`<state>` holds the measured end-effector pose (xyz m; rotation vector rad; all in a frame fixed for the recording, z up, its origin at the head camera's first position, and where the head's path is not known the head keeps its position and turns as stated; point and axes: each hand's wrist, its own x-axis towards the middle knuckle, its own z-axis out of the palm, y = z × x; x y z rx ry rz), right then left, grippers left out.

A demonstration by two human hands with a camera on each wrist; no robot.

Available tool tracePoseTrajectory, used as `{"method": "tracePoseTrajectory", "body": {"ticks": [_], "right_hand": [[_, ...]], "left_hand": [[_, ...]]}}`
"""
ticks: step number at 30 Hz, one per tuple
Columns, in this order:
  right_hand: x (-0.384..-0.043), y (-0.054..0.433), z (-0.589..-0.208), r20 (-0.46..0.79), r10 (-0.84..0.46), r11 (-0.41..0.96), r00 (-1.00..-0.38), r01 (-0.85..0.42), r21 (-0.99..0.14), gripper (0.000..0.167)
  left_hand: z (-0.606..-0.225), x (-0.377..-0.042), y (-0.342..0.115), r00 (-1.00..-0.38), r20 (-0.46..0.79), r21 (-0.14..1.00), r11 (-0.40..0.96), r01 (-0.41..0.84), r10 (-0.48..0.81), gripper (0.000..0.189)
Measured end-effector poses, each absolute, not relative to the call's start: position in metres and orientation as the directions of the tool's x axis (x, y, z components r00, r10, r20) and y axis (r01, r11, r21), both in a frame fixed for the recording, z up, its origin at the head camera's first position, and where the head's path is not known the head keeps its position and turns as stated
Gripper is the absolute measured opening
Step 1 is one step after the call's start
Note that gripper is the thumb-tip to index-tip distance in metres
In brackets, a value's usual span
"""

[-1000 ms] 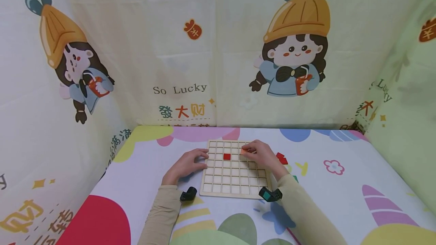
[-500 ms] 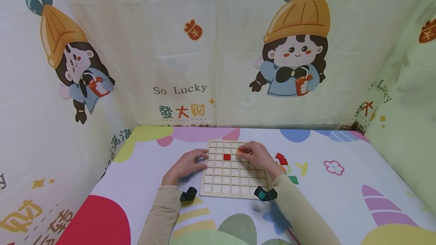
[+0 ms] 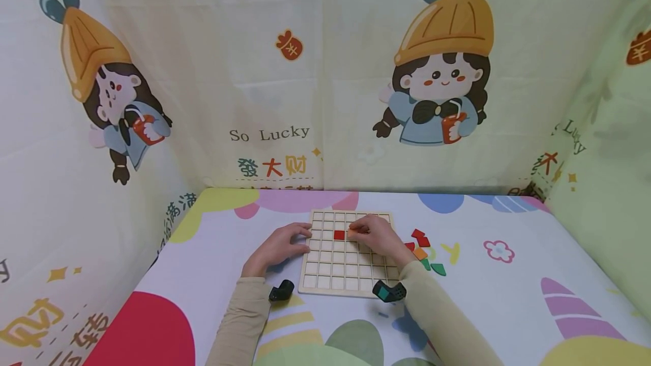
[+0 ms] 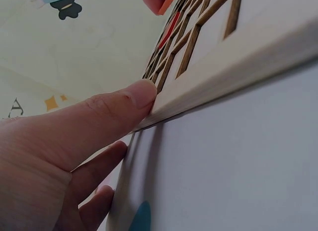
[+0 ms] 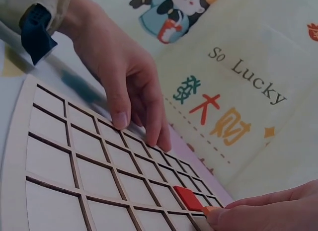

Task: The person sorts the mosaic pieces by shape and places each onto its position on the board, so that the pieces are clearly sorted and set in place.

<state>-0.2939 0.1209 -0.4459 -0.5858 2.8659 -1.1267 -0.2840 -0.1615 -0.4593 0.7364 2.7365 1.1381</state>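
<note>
"What's moved?"

"Right hand (image 3: 377, 234) and orange tile (image 3: 352, 234), shifted left across the grid board (image 3: 337, 269) to just beside the red tile (image 3: 339, 235). Thumb and fingers pinch the tile."

"And the left hand (image 3: 277, 246)?"

"Relaxed, fingers loose, touching the board's left edge."

"So, placing?"

"Looks like it: lining the tile up over a cell. I can't tell whether it's seated. Next seems to call for levelling it, pressing it in and letting go. Loose pieces (image 3: 420, 253) lie on the counter (image 3: 500, 292), right of the board."
</note>
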Motion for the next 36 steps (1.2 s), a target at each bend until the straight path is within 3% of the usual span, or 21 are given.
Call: {"method": "tracePoseTrajectory", "body": {"ticks": [12, 36], "right_hand": [[-0.2953, 0.1172, -0.4512, 0.143, -0.367, 0.698, -0.919, -0.373, -0.612, 0.021], [-0.2913, 0.1148, -0.4527, 0.099, -0.314, 0.711, -0.944, -0.303, -0.634, 0.023]], "left_hand": [[-0.4604, -0.2841, -0.1614, -0.882, 0.094, 0.685, 0.613, 0.394, 0.462, 0.029], [-0.4606, -0.2836, -0.1612, -0.892, 0.093, 0.708, 0.6, 0.372, 0.443, 0.029]]}}
